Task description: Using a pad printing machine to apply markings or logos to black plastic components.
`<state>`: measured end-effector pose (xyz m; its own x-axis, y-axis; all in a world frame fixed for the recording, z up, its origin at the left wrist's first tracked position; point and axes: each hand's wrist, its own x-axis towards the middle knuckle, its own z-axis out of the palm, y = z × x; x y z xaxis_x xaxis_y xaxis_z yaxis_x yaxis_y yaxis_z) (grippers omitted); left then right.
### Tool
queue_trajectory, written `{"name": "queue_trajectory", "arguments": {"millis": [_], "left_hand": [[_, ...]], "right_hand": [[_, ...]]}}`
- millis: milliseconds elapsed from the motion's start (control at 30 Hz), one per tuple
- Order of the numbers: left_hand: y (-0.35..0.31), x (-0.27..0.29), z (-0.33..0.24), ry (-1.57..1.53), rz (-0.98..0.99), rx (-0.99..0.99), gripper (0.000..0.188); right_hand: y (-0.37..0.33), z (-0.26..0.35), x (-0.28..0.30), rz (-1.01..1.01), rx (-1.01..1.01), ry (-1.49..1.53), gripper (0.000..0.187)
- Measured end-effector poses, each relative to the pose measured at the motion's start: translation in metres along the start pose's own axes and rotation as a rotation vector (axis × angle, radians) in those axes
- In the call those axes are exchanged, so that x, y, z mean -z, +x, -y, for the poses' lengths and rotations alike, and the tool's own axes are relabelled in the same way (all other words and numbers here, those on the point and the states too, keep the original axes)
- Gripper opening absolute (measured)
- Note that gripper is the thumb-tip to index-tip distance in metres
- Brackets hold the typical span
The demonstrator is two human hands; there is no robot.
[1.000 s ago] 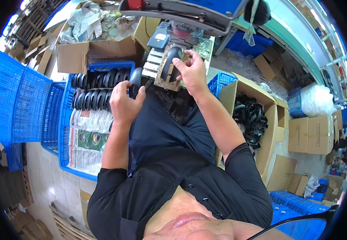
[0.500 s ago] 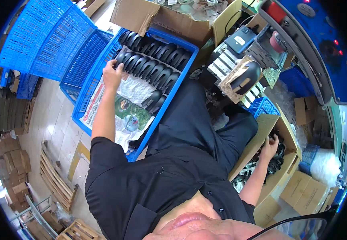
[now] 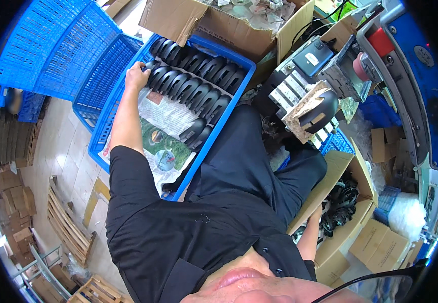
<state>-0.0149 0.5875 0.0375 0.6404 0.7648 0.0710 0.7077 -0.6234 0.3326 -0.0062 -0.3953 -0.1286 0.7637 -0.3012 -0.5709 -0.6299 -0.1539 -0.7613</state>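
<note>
My left hand (image 3: 137, 77) is at the left end of the nearer row of black curved plastic parts (image 3: 182, 88), its fingers closed on the end part (image 3: 152, 65). These parts stand side by side in two rows inside a blue crate (image 3: 94, 146). Printed paper (image 3: 153, 108) lies beneath them, and a couple more parts sit by the crate's right wall. On my right, my right hand (image 3: 317, 214) reaches down into a cardboard box (image 3: 363, 214) of tangled black pieces (image 3: 342, 202). Its fingers are hidden behind the box wall.
Ahead to the right, a machine with pale blocks (image 3: 290, 91) carries a black rounded shell (image 3: 321, 113). Another cardboard box (image 3: 234, 33) of scraps stands beyond the crate. Blue baskets (image 3: 57, 48) are at left; wooden slats (image 3: 67, 222) lie on the floor.
My left hand has moved slightly up and left onto the end part of the row. My right hand has gone lower and left in the box, its fingers now out of sight.
</note>
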Motion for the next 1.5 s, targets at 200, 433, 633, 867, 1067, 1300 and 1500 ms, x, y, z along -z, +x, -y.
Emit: {"name": "queue_trajectory", "arguments": {"millis": [200,433,633,867,1067,1300,1500], "left_hand": [[0.005,-0.013,-0.018,0.013,-0.004,-0.025,0.048],[-0.026,-0.019,-0.001,-0.007,-0.246,-0.087,0.033],[-0.112,-0.029,-0.035,-0.338,-0.313,-0.157,0.026],[-0.266,0.006,-0.198,-0.851,-0.012,-0.257,0.016],[-0.359,0.023,-0.298,-1.409,1.172,-0.282,0.057],[-0.390,-0.007,-0.334,-1.562,1.541,0.181,0.040],[-0.386,0.022,-0.327,-1.252,1.409,-0.094,0.024]], "right_hand": [[-0.025,0.020,0.005,-0.002,0.137,-0.584,0.042],[-0.077,0.085,-0.018,-0.114,0.288,-0.766,0.032],[-0.078,0.100,0.013,-0.274,0.462,-0.551,0.028],[-0.110,0.172,0.043,-0.654,0.619,-0.347,0.031],[-0.211,0.260,-0.056,-0.350,1.039,0.008,0.020],[-0.275,0.233,-0.156,0.347,1.061,0.077,0.036],[-0.269,0.234,-0.144,0.509,0.833,-0.037,0.038]]}}
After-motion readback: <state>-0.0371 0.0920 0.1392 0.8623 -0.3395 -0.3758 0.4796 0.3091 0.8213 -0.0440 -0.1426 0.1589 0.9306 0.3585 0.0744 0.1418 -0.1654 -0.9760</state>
